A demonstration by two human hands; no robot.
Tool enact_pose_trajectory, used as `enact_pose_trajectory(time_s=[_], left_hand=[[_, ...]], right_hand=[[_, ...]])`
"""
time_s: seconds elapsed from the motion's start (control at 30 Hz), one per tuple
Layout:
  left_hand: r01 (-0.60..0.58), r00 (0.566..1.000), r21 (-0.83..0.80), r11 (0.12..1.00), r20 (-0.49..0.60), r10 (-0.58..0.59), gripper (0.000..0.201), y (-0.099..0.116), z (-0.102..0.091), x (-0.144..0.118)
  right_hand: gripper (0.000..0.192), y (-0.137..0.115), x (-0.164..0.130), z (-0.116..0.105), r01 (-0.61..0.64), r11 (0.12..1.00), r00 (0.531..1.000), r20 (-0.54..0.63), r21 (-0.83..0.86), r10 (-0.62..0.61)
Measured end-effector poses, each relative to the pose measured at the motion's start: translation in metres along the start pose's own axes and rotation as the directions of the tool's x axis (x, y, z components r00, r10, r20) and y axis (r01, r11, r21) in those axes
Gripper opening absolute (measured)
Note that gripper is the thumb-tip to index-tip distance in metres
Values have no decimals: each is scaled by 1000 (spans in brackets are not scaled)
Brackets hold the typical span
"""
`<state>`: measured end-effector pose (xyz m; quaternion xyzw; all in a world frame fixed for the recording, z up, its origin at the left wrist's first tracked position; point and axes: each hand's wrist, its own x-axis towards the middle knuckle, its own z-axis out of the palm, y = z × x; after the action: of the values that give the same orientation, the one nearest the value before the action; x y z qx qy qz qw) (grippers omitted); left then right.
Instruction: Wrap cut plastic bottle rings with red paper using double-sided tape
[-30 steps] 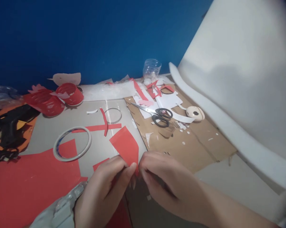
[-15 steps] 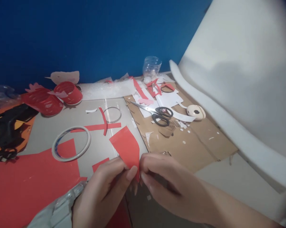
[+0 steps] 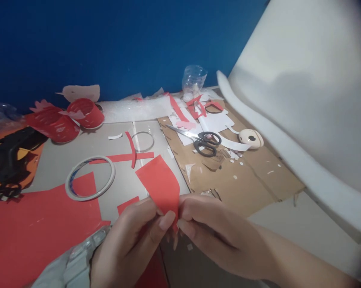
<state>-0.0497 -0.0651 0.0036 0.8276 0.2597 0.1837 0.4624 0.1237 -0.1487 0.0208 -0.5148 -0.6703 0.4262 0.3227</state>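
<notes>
A small piece of red paper (image 3: 160, 180) with a curved right side is held up in front of me. My left hand (image 3: 138, 228) pinches its lower part, thumb on the near face. At the paper's lower right edge, the fingertips of my right hand (image 3: 210, 228) are closed in a pinch; the edge itself is partly hidden there. Beyond my hands lie scissors (image 3: 202, 140) with black handles, and crossed red paper strips (image 3: 130, 156). A roll of double-sided tape (image 3: 110, 182) rests left of the strips, partly over a large red sheet (image 3: 42, 228).
Two red cups (image 3: 86, 114) stand at the back left, near a black glue gun (image 3: 10, 156). A cream, round tape dispenser (image 3: 249, 139) sits on the brown cardboard (image 3: 249, 184). Behind the scissors are white paper scraps (image 3: 222, 122) and a cut clear bottle (image 3: 194, 80).
The red paper has tilted slightly between my hands, and both hands keep their pinch. The view has shifted a little; the things on the table lie as before.
</notes>
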Motion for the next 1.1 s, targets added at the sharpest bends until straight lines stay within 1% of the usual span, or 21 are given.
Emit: enact_pose_trajectory(time_s=[0.17, 0.3, 0.47, 0.6, 0.73, 0.83, 0.93, 1.1], left_hand=[[15, 999, 68, 998, -32, -13, 29, -4, 1, -3], [-16, 999, 42, 999, -49, 18, 26, -2, 1, -1], [-37, 999, 14, 999, -32, 37, 28, 0, 1, 2], [-18, 999, 42, 999, -29, 19, 29, -1, 1, 0], [-33, 997, 114, 993, -64, 41, 30, -3, 0, -4], [-26, 997, 160, 987, -72, 38, 31, -3, 0, -5], [-5, 997, 149, 989, -69, 16, 30, -2, 1, -3], [33, 999, 18, 999, -29, -33, 30, 0, 3, 1]], right_hand=[[21, 1, 0, 1, -13, 999, 1000, -23, -30, 12], [21, 2, -2, 1, -24, 999, 999, -32, -32, 23], [21, 2, -2, 1, -47, 998, 999, -27, -32, 46], [20, 1, -2, 0, -59, 998, 998, -14, -33, 59], [23, -1, -2, -3, -33, 999, 999, 14, -11, 33], [22, -2, -1, -4, -45, 999, 999, 29, -7, 45], [19, -2, -1, -3, -53, 996, 998, 29, -71, 55], [17, 2, -1, 5, -8, 957, 998, -63, -290, -10]])
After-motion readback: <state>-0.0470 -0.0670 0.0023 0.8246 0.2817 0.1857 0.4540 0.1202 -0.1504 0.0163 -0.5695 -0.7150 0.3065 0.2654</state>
